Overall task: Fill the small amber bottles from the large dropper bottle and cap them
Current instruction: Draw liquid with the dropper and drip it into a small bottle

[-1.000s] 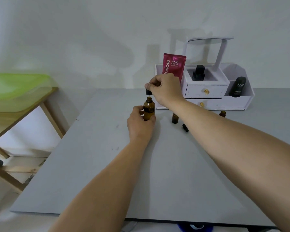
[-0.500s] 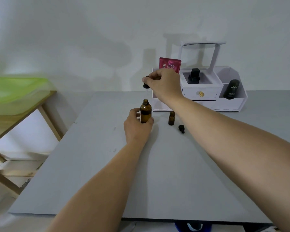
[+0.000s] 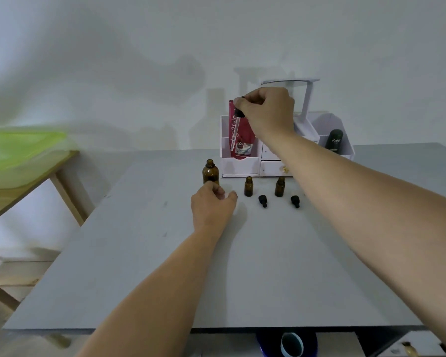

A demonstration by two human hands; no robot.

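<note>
The large amber bottle stands uncapped on the grey table. My left hand rests just in front of it, fingers loosely curled, holding nothing. My right hand is raised above the table and pinches the black bulb of the dropper, whose glass tube hangs down and left. Two small amber bottles stand open to the right. Their two black caps lie in front of them.
A white organiser with drawers stands at the back, holding a red sachet and a dark bottle. A wooden side table with a green lid is at the left.
My right hand has lifted the dropper fully out of the large bottle and higher. My left hand has let go of the large bottle and drawn back towards me.
</note>
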